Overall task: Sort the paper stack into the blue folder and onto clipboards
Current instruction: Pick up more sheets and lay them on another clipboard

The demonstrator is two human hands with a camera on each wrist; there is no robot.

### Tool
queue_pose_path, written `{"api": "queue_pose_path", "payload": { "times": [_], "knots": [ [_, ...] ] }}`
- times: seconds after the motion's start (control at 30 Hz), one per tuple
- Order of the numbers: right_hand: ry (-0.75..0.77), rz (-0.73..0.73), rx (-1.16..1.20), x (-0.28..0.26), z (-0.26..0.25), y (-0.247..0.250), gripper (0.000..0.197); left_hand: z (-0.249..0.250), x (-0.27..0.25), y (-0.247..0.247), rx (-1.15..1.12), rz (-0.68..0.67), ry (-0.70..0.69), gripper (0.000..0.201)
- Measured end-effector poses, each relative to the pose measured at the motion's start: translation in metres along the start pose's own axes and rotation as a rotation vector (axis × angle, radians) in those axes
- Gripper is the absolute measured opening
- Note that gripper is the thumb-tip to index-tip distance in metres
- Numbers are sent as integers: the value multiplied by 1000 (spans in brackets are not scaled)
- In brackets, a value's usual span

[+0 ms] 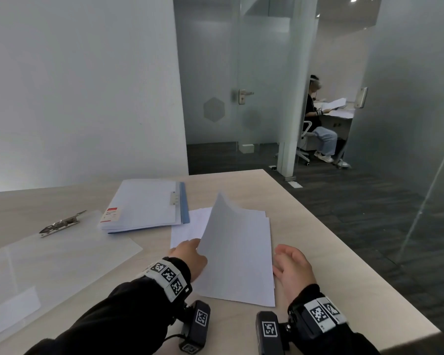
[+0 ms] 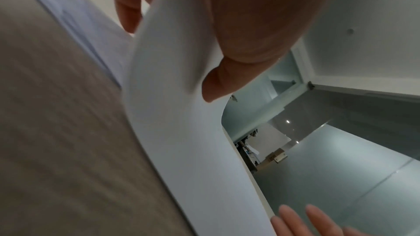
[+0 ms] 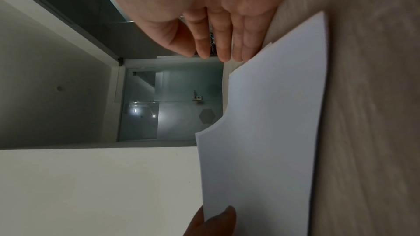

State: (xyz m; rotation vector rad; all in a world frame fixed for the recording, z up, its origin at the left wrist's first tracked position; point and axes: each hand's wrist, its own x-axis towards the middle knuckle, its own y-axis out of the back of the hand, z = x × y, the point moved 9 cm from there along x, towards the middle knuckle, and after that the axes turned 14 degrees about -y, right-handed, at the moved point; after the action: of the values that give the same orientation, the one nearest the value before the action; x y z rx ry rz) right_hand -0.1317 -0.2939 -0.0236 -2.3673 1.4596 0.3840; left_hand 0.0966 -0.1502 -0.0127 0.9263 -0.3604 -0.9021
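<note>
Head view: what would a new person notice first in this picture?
First, the white sheet curling up from the paper stack at the table's near edge, pinched by the left hand; the right hand rests open beside the stack. Behind lie the blue folder and, left, a clear clipboard.

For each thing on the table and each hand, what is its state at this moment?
Left hand: pinches the left edge of the lifted sheets.
Lifted sheets: left side raised and curved, right side down on the stack.
Paper stack: flat on the table, partly uncovered.
Right hand: open, at the right edge of the stack.
Blue folder: lying flat, holding papers.
Clipboard: flat; I cannot tell whether its clip holds anything.
</note>
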Motion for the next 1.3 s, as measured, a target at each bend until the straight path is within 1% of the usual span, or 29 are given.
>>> {"api": "queue_pose_path", "payload": {
  "times": [0.07, 0.17, 0.3, 0.33, 0.4, 0.47, 0.53, 0.67, 0.8, 0.93, 1.0, 1.1, 1.17, 1.3],
  "knots": [
    [-10, 10, -17, -3, 2, 0, 20, -4, 0, -6, 8, -60, 26, 62],
    [-12, 17, -33, -7, 2, -2, 18, -5, 1, -8, -22, -59, 33, 63],
    [-11, 19, -27, -11, 0, -2, 18, 5, 1, 0, -180, 12, 3, 42],
    [-11, 15, -23, -11, -1, -3, 18, 4, 2, 0, -192, 14, 14, 41],
    [-8, 8, -18, -12, -2, -4, 17, -1, -1, -1, -137, -15, 50, 49],
    [-7, -6, -9, -13, -2, -5, 17, -6, -5, -4, 24, -81, 90, 58],
    [-16, -18, 9, -12, -2, -5, 18, -8, -5, -7, 151, -131, 94, 61],
    [-49, -27, 76, -14, -1, 4, 19, 1, -5, -15, 215, -166, 37, 58],
    [-79, 12, 121, -15, 2, 30, 21, 18, -6, -30, 260, -166, -25, 58],
    [-108, 32, 176, -18, 1, 54, 23, 40, -9, -47, 211, -189, -82, 55],
    [-109, 31, 187, -20, 0, 63, 24, 49, -10, -49, 142, -179, -108, 51],
    [-112, 28, 193, -24, -1, 69, 25, 58, -13, -47, 36, -142, -121, 47],
    [-122, 27, 194, -25, -1, 70, 26, 58, -16, -43, 2, -107, -115, 48],
    [-131, 22, 194, -25, 0, 69, 28, 55, -22, -34, -152, -30, -131, 42]
  ]
}}
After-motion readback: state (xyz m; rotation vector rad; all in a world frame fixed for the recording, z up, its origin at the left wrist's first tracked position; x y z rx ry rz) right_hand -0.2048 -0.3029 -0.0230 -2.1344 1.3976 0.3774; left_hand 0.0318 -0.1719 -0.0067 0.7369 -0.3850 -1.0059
